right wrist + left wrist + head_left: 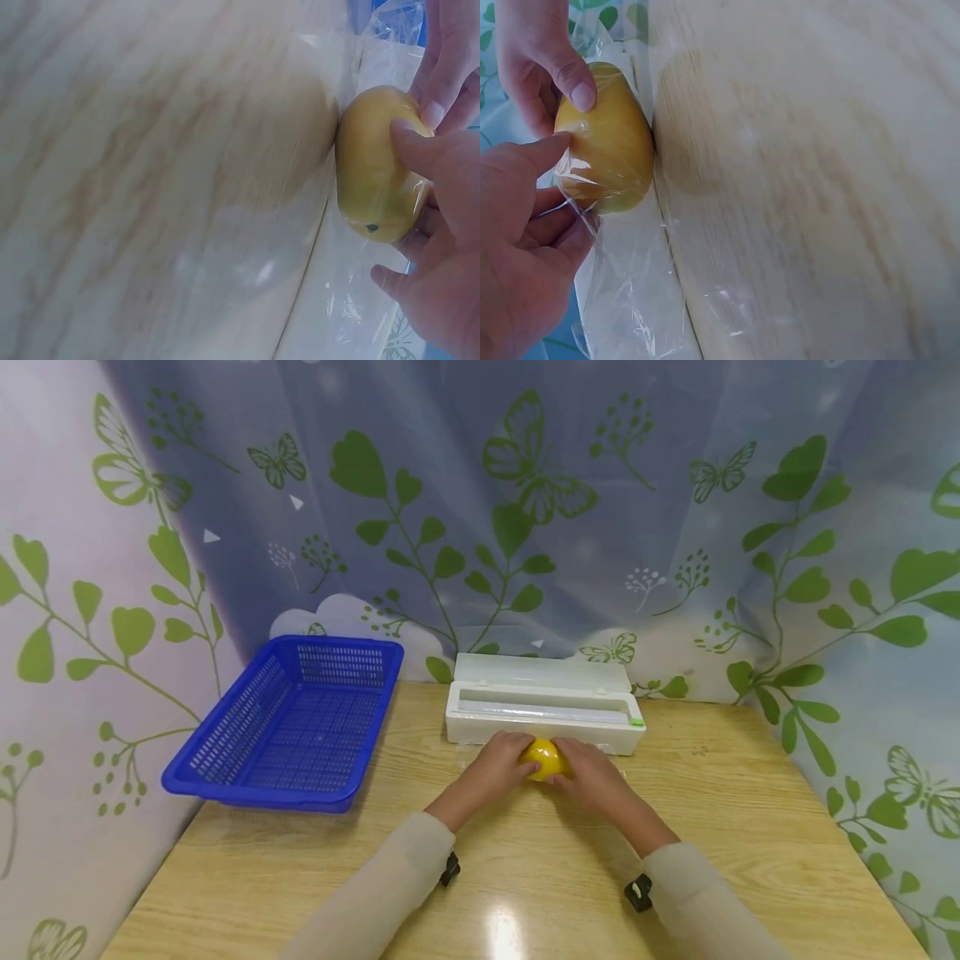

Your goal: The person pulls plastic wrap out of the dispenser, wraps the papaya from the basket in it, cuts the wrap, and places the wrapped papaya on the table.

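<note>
My left hand (pixel 497 763) and right hand (pixel 592 774) grip yellow fruit (pixel 545 755), lengthwise left-to-right, dark tip (pixel 372 228) rightward. From overhead, fingers (pixel 516 742) hide its ends.

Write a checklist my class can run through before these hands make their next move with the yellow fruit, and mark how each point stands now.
1. Left hand holds the yellow fruit: ok, thumb and fingers on it.
2. Right hand holds it too: ok, at the other end.
3. Clear film fully tucked in: not ok, loose film spreads beside the fruit.
4. Underside covered by film: cannot tell, it is hidden.
5. Dispenser lid closed: not ok, it stands open.
6. Blue basket standing upright: ok, on the person's left.
</note>
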A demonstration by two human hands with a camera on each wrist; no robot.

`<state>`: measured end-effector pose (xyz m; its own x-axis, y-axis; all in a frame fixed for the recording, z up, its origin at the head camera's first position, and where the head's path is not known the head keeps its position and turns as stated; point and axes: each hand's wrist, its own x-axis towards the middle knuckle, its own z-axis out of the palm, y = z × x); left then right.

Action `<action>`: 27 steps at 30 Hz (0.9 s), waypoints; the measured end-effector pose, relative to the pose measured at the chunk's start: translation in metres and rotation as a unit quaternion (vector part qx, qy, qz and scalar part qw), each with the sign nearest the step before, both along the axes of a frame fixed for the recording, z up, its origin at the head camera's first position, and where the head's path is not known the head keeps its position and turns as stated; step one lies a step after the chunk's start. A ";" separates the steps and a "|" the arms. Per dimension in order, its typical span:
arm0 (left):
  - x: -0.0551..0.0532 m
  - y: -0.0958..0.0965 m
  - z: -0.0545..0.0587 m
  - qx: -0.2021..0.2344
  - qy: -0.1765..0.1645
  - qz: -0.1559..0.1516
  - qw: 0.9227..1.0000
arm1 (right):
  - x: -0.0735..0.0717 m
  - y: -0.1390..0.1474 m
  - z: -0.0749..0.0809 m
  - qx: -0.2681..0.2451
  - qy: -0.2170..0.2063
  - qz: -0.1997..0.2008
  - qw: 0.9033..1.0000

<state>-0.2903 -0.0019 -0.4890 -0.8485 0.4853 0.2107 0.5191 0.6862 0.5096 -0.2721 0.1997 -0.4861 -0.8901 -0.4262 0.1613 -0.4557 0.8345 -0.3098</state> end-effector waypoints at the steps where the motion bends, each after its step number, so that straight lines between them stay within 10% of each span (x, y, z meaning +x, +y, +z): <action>1: -0.001 0.000 0.000 0.002 -0.003 0.000 1.000 | -0.001 0.000 0.000 0.004 0.004 0.003 1.000; 27: -0.006 0.008 -0.003 0.006 -0.036 0.027 0.999 | -0.007 -0.004 -0.005 0.021 0.062 -0.046 0.997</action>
